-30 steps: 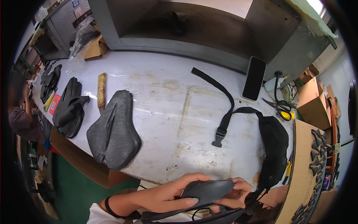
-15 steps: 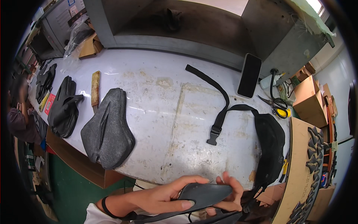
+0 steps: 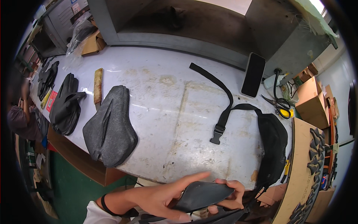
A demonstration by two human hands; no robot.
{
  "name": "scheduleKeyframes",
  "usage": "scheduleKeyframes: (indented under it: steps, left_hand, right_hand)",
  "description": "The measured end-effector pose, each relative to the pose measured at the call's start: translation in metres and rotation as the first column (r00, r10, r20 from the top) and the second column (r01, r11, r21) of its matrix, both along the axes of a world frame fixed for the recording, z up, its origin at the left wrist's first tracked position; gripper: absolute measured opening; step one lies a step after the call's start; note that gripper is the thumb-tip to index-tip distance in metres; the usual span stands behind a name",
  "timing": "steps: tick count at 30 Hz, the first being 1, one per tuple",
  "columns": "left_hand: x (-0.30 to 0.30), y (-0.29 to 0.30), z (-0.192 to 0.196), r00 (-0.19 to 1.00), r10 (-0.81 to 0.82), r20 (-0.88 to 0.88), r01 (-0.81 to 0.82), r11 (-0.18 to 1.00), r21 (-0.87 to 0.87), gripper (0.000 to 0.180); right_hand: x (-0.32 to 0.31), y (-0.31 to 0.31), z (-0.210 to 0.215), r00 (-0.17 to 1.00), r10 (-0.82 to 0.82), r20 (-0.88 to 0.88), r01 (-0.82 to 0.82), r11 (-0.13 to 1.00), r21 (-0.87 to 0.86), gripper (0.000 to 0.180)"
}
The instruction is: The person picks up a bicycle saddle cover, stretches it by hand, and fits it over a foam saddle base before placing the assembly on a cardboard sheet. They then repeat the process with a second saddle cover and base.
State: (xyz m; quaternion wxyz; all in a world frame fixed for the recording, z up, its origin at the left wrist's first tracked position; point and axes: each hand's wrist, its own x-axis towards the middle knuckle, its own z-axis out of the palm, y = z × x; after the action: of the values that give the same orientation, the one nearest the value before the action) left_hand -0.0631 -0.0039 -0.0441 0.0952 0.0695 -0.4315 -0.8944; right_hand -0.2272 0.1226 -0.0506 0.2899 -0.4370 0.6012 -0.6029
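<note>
Risk of the dark flat fabric piece [image 3: 203, 195] sliding out of a light pinch at the bottom centre of the frame, just off the near edge of the worktop [image 3: 167, 112], and of catching on the straps bunched beneath it. Left hand [image 3: 158, 196] laid along the piece with fingers [image 3: 194, 177] stretched nearly straight and thumb under, clamping rather than wrapping; right hand [image 3: 231, 196] curled narrowly round its far end, fingertips over the edge. Black waist bag [image 3: 274, 147] with strap and buckle [image 3: 217, 136] at right, grey felt piece [image 3: 110, 128] at left, phone [image 3: 253, 74] and scissors [image 3: 278, 104] upper right.
</note>
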Motion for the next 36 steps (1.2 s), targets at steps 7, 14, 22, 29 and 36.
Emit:
scheduleKeyframes:
  steps: [7,14,22,29,36]
  left_hand:
    - [-0.001,-0.040,0.039,0.827,-0.137,0.545,0.457,0.728,-0.511,0.088]
    - [-0.003,-0.022,0.023,0.974,0.219,0.049,-0.096,0.603,-0.792,0.081]
    - [0.000,-0.009,0.017,0.951,0.299,-0.085,-0.190,0.341,-0.921,0.055]
    - [0.007,-0.007,0.009,0.940,0.302,-0.156,-0.194,0.100,-0.976,0.061]
    - [0.008,-0.009,0.012,0.957,0.239,-0.164,-0.190,0.091,-0.978,0.058]
  right_hand:
    - [-0.048,0.027,-0.009,0.839,0.326,-0.436,-0.277,0.945,0.173,0.012]
    - [-0.009,0.006,-0.019,0.882,0.150,-0.446,-0.258,0.946,-0.193,0.042]
    - [-0.031,0.014,-0.033,0.756,-0.079,-0.650,-0.098,0.968,-0.231,0.027]
    - [-0.022,0.000,-0.023,0.705,-0.161,-0.691,-0.244,0.859,-0.449,0.021]
    - [-0.028,0.000,-0.014,0.650,-0.174,-0.740,-0.291,0.843,-0.453,0.027]
